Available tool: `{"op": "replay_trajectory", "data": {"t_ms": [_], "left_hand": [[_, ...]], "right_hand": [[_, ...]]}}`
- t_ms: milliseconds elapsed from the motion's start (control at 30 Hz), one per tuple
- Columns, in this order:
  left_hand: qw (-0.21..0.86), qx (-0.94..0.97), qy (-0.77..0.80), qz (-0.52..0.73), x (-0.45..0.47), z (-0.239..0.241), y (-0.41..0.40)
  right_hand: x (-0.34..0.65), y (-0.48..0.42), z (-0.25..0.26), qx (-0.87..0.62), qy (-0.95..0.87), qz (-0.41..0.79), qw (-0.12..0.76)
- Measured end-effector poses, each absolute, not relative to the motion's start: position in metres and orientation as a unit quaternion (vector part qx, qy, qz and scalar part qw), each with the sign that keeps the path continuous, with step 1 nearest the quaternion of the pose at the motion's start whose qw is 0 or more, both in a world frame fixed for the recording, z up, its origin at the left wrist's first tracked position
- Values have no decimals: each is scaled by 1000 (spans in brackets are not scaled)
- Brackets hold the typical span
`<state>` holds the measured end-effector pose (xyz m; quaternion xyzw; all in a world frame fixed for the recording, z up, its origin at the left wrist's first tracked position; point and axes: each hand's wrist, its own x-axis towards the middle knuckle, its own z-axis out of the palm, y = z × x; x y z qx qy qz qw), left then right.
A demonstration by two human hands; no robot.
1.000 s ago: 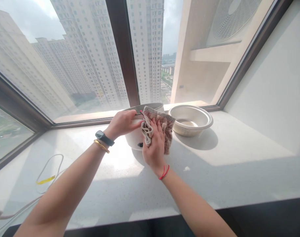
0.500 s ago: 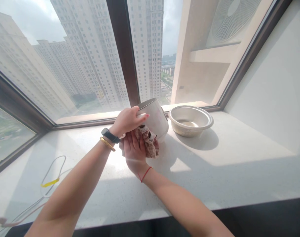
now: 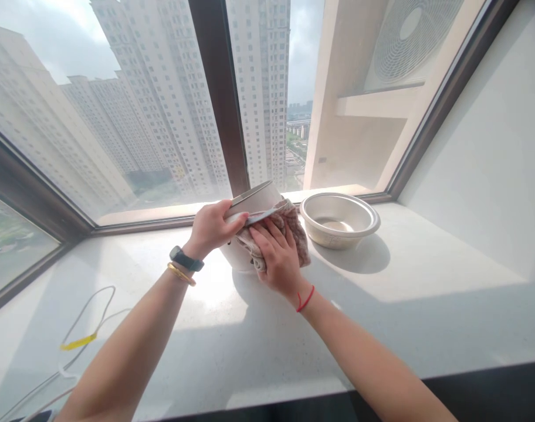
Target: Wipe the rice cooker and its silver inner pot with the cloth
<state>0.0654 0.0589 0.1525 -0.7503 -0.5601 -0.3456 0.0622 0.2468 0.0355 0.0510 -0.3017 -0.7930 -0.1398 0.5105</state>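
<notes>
A white round pot (image 3: pixel 255 202) stands tilted on the pale window ledge (image 3: pixel 382 293), its rim raised toward the glass. My left hand (image 3: pixel 212 225) is closed on the pot's near rim, thumb on top. My right hand (image 3: pixel 276 258) lies with fingers spread flat over a brownish cloth (image 3: pixel 294 225), pressing it against the pot's side. Much of the pot's body is hidden behind both hands and the cloth. A watch and a gold bangle sit on my left wrist, a red string on my right.
A metal bowl (image 3: pixel 340 218) sits on the ledge just right of the pot. A white cable with a yellow tag (image 3: pixel 78 341) lies at the left. Large window panes and a dark frame post (image 3: pixel 214 99) stand behind; a white wall (image 3: pixel 491 164) closes the right side.
The pot has gone from tipped far over to the right back to a lower tilt. My right hand with the cloth moved from under the pot's left side to its right side.
</notes>
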Motion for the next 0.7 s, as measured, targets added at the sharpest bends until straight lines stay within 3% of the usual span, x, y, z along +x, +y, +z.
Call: {"op": "replay_trajectory", "data": {"t_ms": [167,300,433,567,700], "left_hand": [[106,-703,-513,-481,54,128,50],[156,-684,-466,-539,46,112,33],[190,-672,-428,-574,40,105,14],[200,-665,-411,-591,31,105,-4],[198,-645,-385,-630,22,111,-20]], "right_hand": [[264,53,81,-270,-809,-74,517],[271,60,91,-253,-779,4,574],[284,77,86,-273,-708,193,622],[297,95,75,-264,-601,444,610],[301,112,62,-245,-563,520,595]]}}
